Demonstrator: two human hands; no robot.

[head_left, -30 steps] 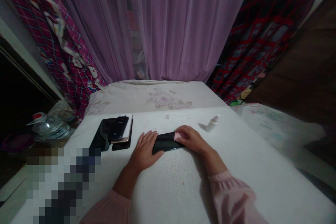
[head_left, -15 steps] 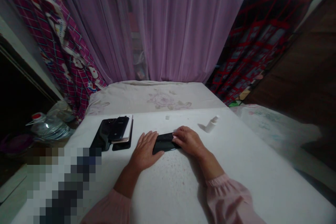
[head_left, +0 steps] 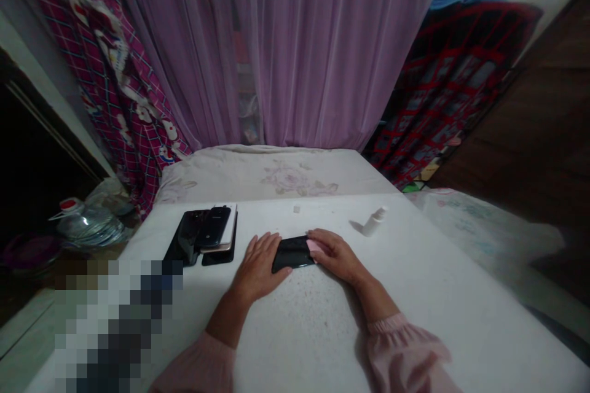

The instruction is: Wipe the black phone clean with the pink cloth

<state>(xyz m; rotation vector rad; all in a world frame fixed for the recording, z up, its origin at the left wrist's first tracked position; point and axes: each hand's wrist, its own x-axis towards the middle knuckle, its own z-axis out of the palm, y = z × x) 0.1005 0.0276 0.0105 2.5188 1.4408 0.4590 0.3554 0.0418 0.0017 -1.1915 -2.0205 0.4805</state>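
A black, glossy smartphone (head_left: 293,253) lies flat on the white table between my two hands. My left hand (head_left: 260,265) clasps its left end, with the thumb at the near edge and the fingers along the far side. At the right end of the phone, my right hand (head_left: 338,258) presses a small pink cloth or pad (head_left: 315,246) against the surface. Its fingers are bent around the pink piece and partly hide it.
Left of my hands rests a pile of phones (head_left: 214,227). A small white spray bottle (head_left: 375,222) stands to the right. Beyond the phone sits a tiny pale square (head_left: 296,209). The white table (head_left: 295,344) has dark specks; purple curtains (head_left: 322,61) hang behind it.
My right hand has flattened and shifted slightly at the phone's right end, and more of the pink piece shows. My left hand keeps its hold. The whole view has shifted a little.
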